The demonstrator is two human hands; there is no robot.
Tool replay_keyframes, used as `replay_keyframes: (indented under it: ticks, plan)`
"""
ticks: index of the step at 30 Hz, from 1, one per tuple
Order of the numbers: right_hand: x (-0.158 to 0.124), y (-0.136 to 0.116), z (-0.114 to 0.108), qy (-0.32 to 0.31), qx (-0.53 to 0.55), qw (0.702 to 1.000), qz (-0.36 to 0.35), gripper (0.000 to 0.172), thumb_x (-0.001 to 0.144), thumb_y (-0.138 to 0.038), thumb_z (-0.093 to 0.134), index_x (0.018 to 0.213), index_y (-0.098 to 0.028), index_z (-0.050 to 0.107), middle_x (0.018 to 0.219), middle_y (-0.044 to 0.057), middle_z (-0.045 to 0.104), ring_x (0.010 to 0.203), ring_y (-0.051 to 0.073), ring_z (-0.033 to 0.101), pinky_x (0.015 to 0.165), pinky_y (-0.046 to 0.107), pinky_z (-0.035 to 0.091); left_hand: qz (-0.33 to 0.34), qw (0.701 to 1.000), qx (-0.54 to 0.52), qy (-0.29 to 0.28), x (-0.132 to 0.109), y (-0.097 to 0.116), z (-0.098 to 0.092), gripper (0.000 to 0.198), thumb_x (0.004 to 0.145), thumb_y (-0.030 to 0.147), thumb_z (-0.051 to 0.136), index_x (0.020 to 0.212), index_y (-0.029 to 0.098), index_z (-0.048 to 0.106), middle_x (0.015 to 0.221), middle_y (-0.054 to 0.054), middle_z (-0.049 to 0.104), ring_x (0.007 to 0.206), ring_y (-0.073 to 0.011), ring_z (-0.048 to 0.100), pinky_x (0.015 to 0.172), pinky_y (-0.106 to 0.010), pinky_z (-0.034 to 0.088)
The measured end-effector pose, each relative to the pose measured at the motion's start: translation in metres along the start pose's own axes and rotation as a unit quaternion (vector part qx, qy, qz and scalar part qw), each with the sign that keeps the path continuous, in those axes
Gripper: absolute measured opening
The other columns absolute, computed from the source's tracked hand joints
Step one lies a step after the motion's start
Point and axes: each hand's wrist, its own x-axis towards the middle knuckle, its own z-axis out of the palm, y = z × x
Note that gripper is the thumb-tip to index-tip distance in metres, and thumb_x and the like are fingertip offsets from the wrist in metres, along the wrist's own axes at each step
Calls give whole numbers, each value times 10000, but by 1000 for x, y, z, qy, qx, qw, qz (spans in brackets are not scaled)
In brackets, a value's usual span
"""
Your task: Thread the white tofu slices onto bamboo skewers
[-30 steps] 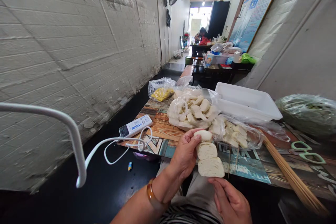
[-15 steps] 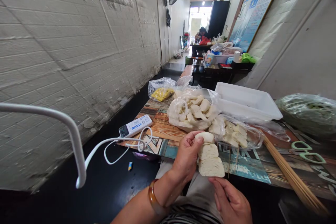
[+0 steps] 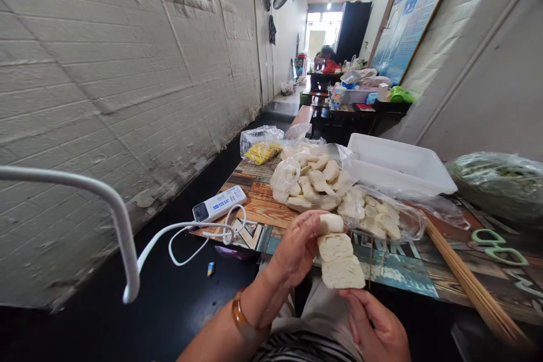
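Observation:
My left hand [image 3: 300, 246] is closed around a pale slice of food [image 3: 331, 224], thumb and fingers gripping its left end. Below it, two more flat pale slices [image 3: 343, 272] line up in a row toward me, slightly overlapping. At the lower end of that row, my right hand [image 3: 373, 319] pinches with thumb and fingertips what seems to be a skewer's end, mostly hidden by the fingers and slices. Just beyond the hands, an open plastic bag [image 3: 316, 184] holds many similar slices. Skewered slices [image 3: 377, 218] rest on clear plastic to its right, their thin sticks pointing toward me.
On the patterned table [image 3: 271, 240] lie a bundle of wooden skewers [image 3: 470, 277], green-handled scissors [image 3: 504, 254] and a white power strip [image 3: 219, 203] with its cord. A white plastic tub [image 3: 401, 164] and a yellow packet [image 3: 262, 153] stand farther back. Someone sits at a distant table.
My left hand and the top slice have shifted slightly left. The right hand and lower slices have moved slightly down and right.

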Motion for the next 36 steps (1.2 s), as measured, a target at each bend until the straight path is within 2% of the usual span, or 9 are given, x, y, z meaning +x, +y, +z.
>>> replay_keyframes:
  ticks: [3,7,9,13,21,25,36]
  plan:
    - [0,-1,-1,-12,-6,1000,-8,386,815,-542,614,748,-192,764,385,-62,454,355,111,430,427,219,403,-1,1000,3,3,3,0,-2,331,687,343,813,882,137,643,972,-121,734,825,-212,698,715,-265,505]
    - [-1,0,0,-19,-7,1000,-8,400,816,-548,606,773,-187,772,393,-55,477,357,116,446,420,222,403,-5,1000,-4,-8,4,-4,-1,451,666,302,833,1049,175,631,951,-101,738,838,-239,707,742,-322,526]
    - [-2,1,0,-12,-10,1000,-14,394,813,-542,611,776,-186,776,394,-53,488,358,115,451,424,222,402,-2,1000,-8,9,3,-7,0,478,669,295,831,1085,168,635,915,-98,740,837,-239,708,749,-327,528]
    - [-4,-2,2,7,-28,999,-17,389,805,-542,617,767,-193,784,383,-50,493,355,117,461,431,224,408,15,998,-16,53,1,-15,3,395,661,288,831,988,150,658,884,-96,741,812,-227,706,724,-310,530]
    - [-2,-3,4,18,-28,999,-18,376,794,-532,633,781,-194,798,402,-45,514,369,117,468,449,227,412,19,997,-14,69,-3,-22,8,362,669,283,826,965,145,669,857,-90,746,772,-197,693,716,-290,529]
    - [-1,-1,5,16,-33,999,-19,396,806,-546,619,772,-190,790,414,-47,492,383,115,458,456,228,395,16,998,-18,64,-4,-22,11,371,654,277,833,955,141,666,896,-97,745,788,-207,694,720,-306,538]
    - [2,0,2,-10,-62,998,-24,439,845,-581,559,711,-190,707,453,-36,503,442,132,461,492,250,352,23,999,8,47,-7,-24,14,346,693,300,802,951,126,652,831,-96,743,753,-198,690,683,-275,514]
